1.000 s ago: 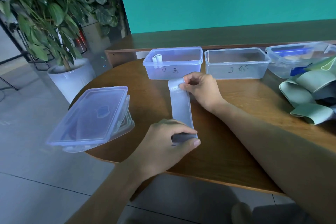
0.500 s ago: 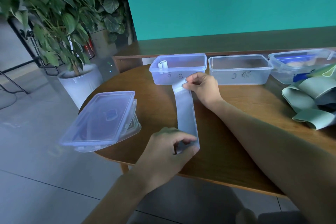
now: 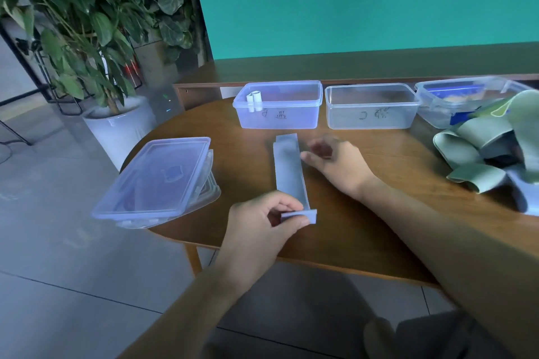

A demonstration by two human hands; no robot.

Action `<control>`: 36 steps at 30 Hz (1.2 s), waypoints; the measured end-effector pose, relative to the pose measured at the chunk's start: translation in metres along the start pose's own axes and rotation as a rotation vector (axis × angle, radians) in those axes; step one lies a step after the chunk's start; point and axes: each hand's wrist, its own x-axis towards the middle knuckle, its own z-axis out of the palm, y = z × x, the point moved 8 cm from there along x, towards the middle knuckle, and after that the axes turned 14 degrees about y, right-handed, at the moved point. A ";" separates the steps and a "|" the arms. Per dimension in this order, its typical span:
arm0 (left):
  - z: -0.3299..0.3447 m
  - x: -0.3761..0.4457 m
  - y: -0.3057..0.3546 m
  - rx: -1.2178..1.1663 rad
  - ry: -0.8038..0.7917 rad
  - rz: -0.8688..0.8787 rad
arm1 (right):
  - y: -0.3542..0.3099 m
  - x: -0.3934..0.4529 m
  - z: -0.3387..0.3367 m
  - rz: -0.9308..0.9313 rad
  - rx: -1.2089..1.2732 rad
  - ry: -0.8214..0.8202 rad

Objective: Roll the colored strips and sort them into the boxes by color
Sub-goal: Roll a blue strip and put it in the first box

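Lower centre of frame: left hand [image 3: 262, 223] pinching near end of blue strip [image 3: 288, 167], thumb under and fingers [image 3: 287, 204] curled over a folded-back flap; presumably the first turn of a roll. Rest of strip flat on surface [image 3: 379, 213], running away up the frame toward the boxes; laid straight probably so it rolls evenly.

Centre: right hand [image 3: 338, 165] just right of strip's far half, blurred, fingers loosely spread, holding nothing. Contact with strip edge not resolvable.

Left: lids [image 3: 154, 175] stacked at surface edge, tilted, out of the working lane.

Right edge: pile of strips [image 3: 484, 151], green and blue, unrolled, within right-hand reach.

Far, upper centre: blue box [image 3: 278, 114] with two small white rolls [image 3: 254, 99] at its left end, directly beyond the strip, likely its destination. Clear box [image 3: 370, 111] beside it, apparently nothing inside. Third box [image 3: 455, 99] further right, partly behind pile, contents unclear.
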 end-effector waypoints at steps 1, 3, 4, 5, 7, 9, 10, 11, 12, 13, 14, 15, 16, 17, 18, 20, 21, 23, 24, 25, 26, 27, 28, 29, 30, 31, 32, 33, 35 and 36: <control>0.001 -0.004 0.001 -0.001 0.011 0.016 | -0.006 -0.016 -0.006 -0.015 0.055 -0.018; 0.002 -0.012 0.005 0.013 0.003 0.072 | -0.018 -0.046 -0.018 -0.043 0.160 -0.065; 0.001 -0.016 0.007 0.021 -0.002 0.115 | -0.025 -0.061 -0.023 -0.051 0.201 -0.101; -0.001 -0.019 0.009 0.028 -0.001 0.165 | -0.030 -0.075 -0.028 -0.060 0.222 -0.143; -0.006 -0.025 0.014 0.036 0.015 0.265 | -0.040 -0.100 -0.034 -0.105 0.202 -0.246; -0.010 -0.029 0.014 0.054 0.040 0.309 | -0.047 -0.118 -0.038 -0.165 0.156 -0.338; -0.010 -0.032 0.013 0.072 0.047 0.317 | -0.049 -0.123 -0.040 -0.189 0.145 -0.364; -0.010 -0.033 0.011 0.083 0.048 0.316 | -0.049 -0.127 -0.041 -0.211 0.142 -0.376; -0.009 -0.034 0.009 0.080 0.044 0.304 | -0.049 -0.130 -0.043 -0.232 0.138 -0.380; -0.008 -0.036 0.008 0.070 0.041 0.290 | -0.048 -0.131 -0.044 -0.251 0.130 -0.376; -0.008 -0.037 0.007 0.061 0.044 0.283 | -0.048 -0.132 -0.045 -0.264 0.120 -0.372; -0.008 -0.037 0.007 0.058 0.049 0.282 | -0.047 -0.133 -0.046 -0.277 0.110 -0.368; -0.008 -0.037 0.007 0.060 0.052 0.283 | -0.047 -0.134 -0.047 -0.293 0.099 -0.363; -0.008 -0.037 0.006 0.067 0.051 0.285 | -0.048 -0.135 -0.047 -0.312 0.088 -0.357; -0.008 -0.037 0.006 0.086 0.047 0.295 | -0.049 -0.136 -0.047 -0.330 0.076 -0.349; -0.007 -0.037 0.009 0.162 0.036 0.349 | -0.050 -0.137 -0.047 -0.343 0.063 -0.337; -0.006 -0.037 0.010 0.190 0.029 0.374 | -0.050 -0.136 -0.047 -0.340 0.062 -0.331; -0.007 -0.037 0.011 0.180 0.028 0.366 | -0.050 -0.135 -0.047 -0.330 0.060 -0.324; -0.009 -0.037 0.010 0.160 0.034 0.342 | -0.049 -0.134 -0.047 -0.316 0.061 -0.324; -0.011 -0.036 0.009 0.147 0.039 0.323 | -0.048 -0.133 -0.046 -0.298 0.065 -0.322; -0.012 -0.035 0.008 0.148 0.041 0.317 | -0.047 -0.132 -0.046 -0.281 0.068 -0.321; -0.012 -0.035 0.008 0.161 0.040 0.323 | -0.047 -0.130 -0.047 -0.275 0.067 -0.319; -0.011 -0.035 0.008 0.177 0.037 0.331 | -0.047 -0.130 -0.046 -0.282 0.058 -0.323; -0.010 -0.034 0.007 0.189 0.033 0.333 | -0.047 -0.129 -0.046 -0.294 0.048 -0.335; -0.010 -0.034 0.006 0.194 0.029 0.330 | -0.047 -0.129 -0.045 -0.303 0.045 -0.353; -0.009 -0.034 0.005 0.198 0.026 0.330 | -0.047 -0.129 -0.044 -0.303 0.050 -0.367; -0.009 -0.034 0.004 0.207 0.022 0.331 | -0.047 -0.128 -0.044 -0.294 0.059 -0.377; -0.008 -0.035 0.004 0.220 0.019 0.333 | -0.045 -0.127 -0.044 -0.279 0.067 -0.381; -0.009 -0.034 0.003 0.236 0.033 0.315 | -0.043 -0.126 -0.043 -0.246 0.059 -0.377; -0.011 -0.032 0.002 0.239 0.049 0.292 | -0.041 -0.125 -0.043 -0.226 0.049 -0.372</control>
